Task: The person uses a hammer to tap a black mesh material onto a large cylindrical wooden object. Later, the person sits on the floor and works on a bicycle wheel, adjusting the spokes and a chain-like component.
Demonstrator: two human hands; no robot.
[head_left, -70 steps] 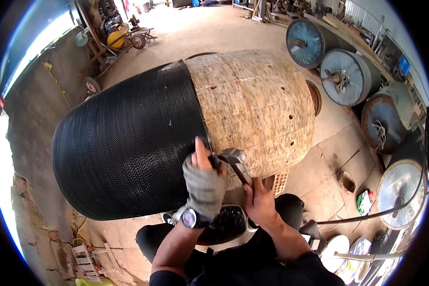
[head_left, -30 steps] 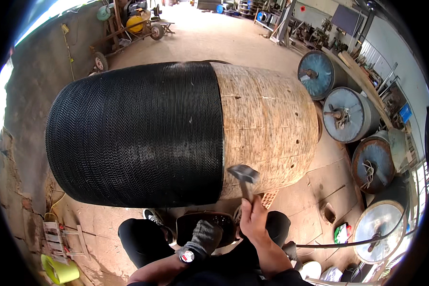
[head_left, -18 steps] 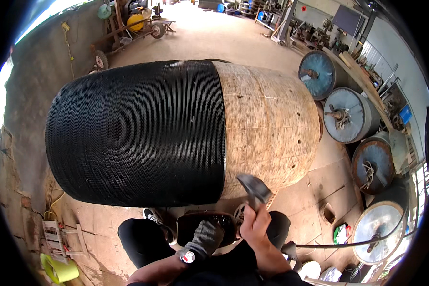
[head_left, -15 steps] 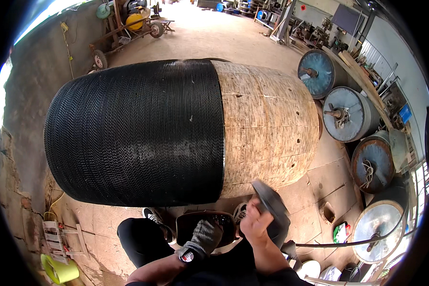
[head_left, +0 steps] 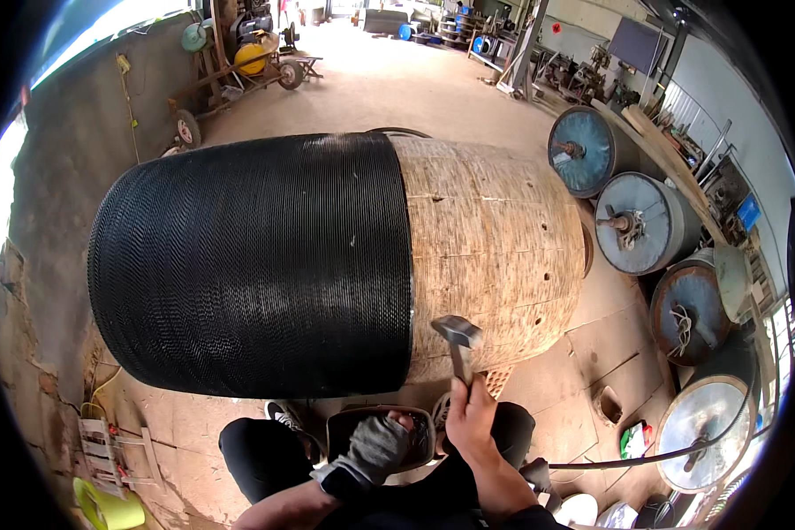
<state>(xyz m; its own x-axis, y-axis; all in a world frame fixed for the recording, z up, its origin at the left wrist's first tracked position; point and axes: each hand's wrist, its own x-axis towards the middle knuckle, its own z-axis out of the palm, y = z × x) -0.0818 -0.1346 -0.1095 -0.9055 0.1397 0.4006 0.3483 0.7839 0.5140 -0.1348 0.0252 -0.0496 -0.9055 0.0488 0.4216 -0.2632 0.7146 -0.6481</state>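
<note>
Drum (head_left: 336,265) on its side, mid-view, long axis 9 to 3 o'clock. Right hand (head_left: 471,417): bare fingers clamped round the hammer (head_left: 458,339) handle, head up at 12 from the fist, over the wood in view; touching or not, cannot tell. Left hand (head_left: 376,449): gloved, fingertips bare and curled, over the tray (head_left: 343,424) at 6 o'clock; anything pinched, cannot tell. Tray contents too dark to sort. Ridged black cover (head_left: 252,265) on the drum's 9 o'clock part, bare wood (head_left: 495,256) with small dark holes on its 3 o'clock part. Cover edge runs roughly 12 to 6.

Step in hand, my read: picking from the tray, hammer on standby. Next move would call for a sure pinch by the left fingers, then a reach toward 12 to the cover edge, fingertips clear of the hammer head.

Farther out: pierced brick (head_left: 498,382) at 5, rollers (head_left: 632,223) from 2 to 4, barrow (head_left: 292,74) at 11, yellow roll (head_left: 119,511) at 8.
</note>
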